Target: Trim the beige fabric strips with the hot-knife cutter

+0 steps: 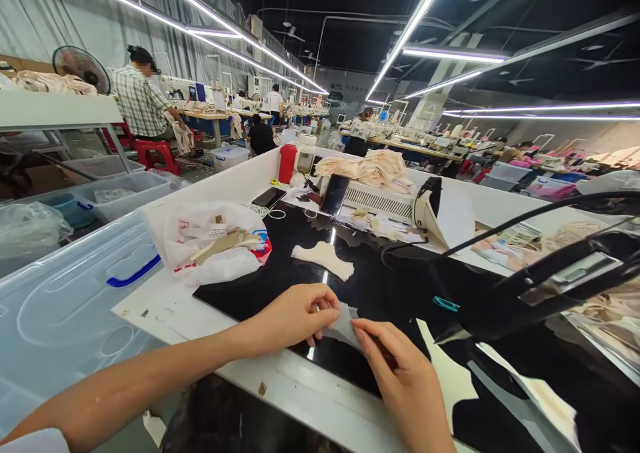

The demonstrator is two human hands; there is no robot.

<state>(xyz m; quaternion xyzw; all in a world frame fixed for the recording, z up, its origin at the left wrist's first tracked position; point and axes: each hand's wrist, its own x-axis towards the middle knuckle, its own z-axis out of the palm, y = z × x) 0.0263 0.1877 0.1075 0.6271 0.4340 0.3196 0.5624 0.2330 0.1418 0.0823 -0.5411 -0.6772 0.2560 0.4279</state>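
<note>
- Fabric piece — small, pale and thin — lies on the glossy black mat at the near edge of the worktop, pinched between both hands.
- Clear plastic bin lid sits far left, with a white plastic bag holding card scraps just beside the mat.
- Left hand is nearly closed, its thumb and fingertips nipping the piece's left edge.
- Cream cut piece lies alone further back on the mat, well apart from the hands.
- Right hand is curled, fingertips pressing the piece's right corner flat.
- Handling it well seems to call for a light, even pull from both sides, so the thin edge stays flat and unstretched — I judge the slick mat lets it slide.
- Black lamp arm reaches over the right side.
</note>
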